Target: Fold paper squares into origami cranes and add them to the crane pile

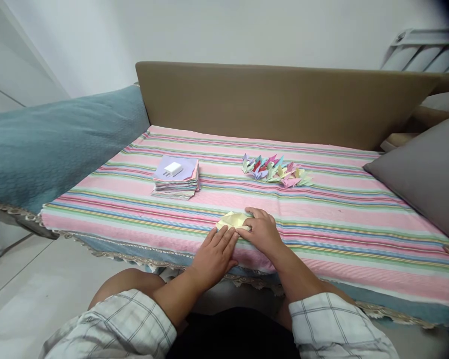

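A pale yellow sheet of origami paper [231,220], partly folded, lies on the striped cloth near the front edge of the seat. My left hand [216,251] rests on its near edge with the fingers stretched out flat. At the paper's right end is my right hand [262,229], its thumb and curled fingers closed on the edge. Both hands cover part of the paper, so its full shape is hidden. Farther back to the right lies a cluster of several folded paper cranes [271,170] in many colours.
Back left is a stack of coloured paper squares [176,187] with a white charger plug [173,170] on top. The pink striped cloth [217,154] covers the sofa seat. A blue-covered armrest [71,134] borders the left, a brown backrest [277,102] the back, a grey cushion [422,169] the right.
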Available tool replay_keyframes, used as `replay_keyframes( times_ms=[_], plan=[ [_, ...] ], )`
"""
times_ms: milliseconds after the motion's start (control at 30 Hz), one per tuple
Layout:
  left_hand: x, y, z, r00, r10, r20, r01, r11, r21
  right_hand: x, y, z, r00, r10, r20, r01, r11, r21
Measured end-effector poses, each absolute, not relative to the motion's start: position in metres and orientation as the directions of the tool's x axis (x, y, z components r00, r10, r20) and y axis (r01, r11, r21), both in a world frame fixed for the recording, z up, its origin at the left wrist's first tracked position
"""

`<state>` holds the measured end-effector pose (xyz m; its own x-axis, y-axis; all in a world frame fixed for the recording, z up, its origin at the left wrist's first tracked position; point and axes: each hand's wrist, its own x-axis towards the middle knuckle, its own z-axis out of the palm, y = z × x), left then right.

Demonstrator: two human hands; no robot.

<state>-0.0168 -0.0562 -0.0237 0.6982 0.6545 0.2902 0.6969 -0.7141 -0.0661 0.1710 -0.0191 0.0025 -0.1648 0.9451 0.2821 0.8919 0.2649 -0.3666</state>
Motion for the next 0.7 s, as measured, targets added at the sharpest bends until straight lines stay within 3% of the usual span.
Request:
replay_keyframes(
  times_ms=[700],
  plan=[
    [-0.031,-0.052,-0.023,0.622,0.739,0.259,0.771,-0.636,-0.038,0.170,-0.019,0.002,-0.157,0.955,0.250,0.890,0.247,-0.382]
  ],
)
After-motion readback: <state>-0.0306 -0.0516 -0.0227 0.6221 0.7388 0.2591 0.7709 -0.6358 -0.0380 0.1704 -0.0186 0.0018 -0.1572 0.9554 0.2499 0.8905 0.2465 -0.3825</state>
